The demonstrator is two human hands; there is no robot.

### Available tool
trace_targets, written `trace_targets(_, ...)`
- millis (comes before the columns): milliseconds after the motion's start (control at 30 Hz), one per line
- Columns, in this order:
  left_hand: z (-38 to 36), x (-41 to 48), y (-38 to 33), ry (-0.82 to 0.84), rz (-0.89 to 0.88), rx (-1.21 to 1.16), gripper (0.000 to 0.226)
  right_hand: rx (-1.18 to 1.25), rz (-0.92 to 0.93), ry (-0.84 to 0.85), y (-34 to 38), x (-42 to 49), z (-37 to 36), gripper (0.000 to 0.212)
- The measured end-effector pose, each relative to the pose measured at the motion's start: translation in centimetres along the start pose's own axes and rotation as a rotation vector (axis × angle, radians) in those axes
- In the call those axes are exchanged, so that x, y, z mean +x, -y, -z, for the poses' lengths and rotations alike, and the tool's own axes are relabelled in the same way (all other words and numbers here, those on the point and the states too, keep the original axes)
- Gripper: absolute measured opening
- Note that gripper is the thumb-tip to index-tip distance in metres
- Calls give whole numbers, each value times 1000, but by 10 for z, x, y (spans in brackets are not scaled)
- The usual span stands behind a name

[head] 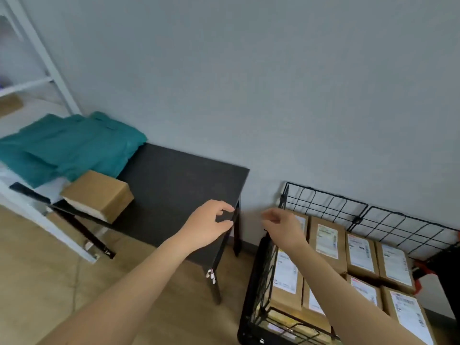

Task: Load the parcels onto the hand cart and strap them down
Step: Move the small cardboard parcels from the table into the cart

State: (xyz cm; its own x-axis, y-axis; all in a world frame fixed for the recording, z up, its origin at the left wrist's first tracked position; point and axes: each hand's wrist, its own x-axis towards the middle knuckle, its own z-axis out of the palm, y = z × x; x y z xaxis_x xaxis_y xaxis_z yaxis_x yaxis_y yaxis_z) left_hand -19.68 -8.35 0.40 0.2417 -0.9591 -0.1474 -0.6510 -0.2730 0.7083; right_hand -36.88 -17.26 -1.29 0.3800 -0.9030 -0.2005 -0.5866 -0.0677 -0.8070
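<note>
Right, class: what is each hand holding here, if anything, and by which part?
The left hand pinches a black strap near its upper part, its metal end hanging below. The right hand is curled and blurred; any hold cannot be told.

White shipping labels on the parcels, print too blurred to read
</note>
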Motion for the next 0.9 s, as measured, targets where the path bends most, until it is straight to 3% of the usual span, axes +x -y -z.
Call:
trace_targets(300,100,-62,97,-246,204,-8,31,-91,166,205,101,8,-115,23)
trace_targets(600,166,-63,199,-449,363,-94,41,-197,271,386,178,55,-219,28)
trace_targets(733,201,-44,244,-520,430,-101,49,-287,343,444,209,90,-276,43)
trace_targets(900,235,-17,291,-475,511,-65,60,-537,340,586,228,121,-338,88)
